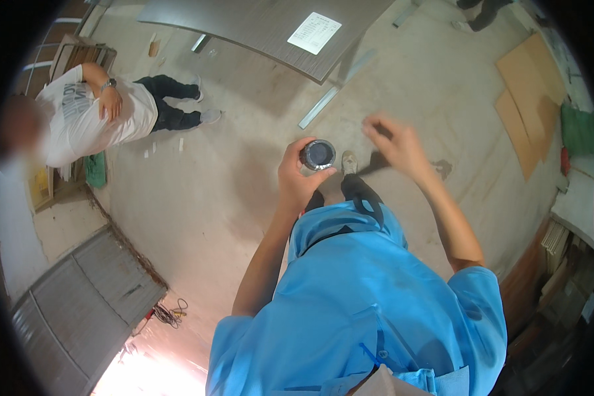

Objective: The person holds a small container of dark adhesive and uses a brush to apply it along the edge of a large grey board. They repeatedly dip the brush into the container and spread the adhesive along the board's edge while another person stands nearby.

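Note:
In front of my waist, my left hand (298,173) grips a small round dark container (319,154) with a shiny rim, its circular top facing up toward me. The fingers wrap its left side and the thumb presses along the near edge. My right hand (397,146) is raised to the right of the container, apart from it and slightly blurred. Its thumb and index finger come together in a pinch; whether anything small is between them I cannot tell.
A dark table (264,33) with a printed white sheet (315,33) stands ahead. On the left is another person (105,112) in a white shirt. Flattened cardboard (531,99) lies at right; a grey metal panel (79,303) and cables (171,313) are at lower left.

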{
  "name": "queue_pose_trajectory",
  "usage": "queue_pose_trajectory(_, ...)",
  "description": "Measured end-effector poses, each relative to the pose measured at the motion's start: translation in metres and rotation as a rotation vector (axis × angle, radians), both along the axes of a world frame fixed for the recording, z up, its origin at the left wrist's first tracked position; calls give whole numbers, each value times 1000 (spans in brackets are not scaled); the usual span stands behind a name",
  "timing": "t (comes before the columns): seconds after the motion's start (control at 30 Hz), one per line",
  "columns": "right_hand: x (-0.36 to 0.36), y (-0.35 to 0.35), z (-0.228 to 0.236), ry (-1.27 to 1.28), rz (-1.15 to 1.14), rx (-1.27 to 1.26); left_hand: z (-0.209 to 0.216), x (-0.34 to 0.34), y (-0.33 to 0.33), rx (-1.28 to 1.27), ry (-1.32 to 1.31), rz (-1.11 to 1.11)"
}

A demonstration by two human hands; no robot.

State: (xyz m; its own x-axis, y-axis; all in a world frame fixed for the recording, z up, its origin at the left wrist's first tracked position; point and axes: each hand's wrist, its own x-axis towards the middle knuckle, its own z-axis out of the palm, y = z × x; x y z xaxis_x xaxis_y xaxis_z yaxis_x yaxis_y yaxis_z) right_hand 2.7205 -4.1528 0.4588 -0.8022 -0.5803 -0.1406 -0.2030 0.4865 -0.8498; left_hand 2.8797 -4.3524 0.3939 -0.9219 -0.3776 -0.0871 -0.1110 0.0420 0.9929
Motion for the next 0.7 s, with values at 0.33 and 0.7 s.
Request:
queue_pose_trajectory(0.33,-96,-53,-110,357,65,-192,-5,25,15,198,-125,153)
queue_pose_trajectory(0.7,-107,-66,-109,434,126,-215,-2,29,23,203,-126,170)
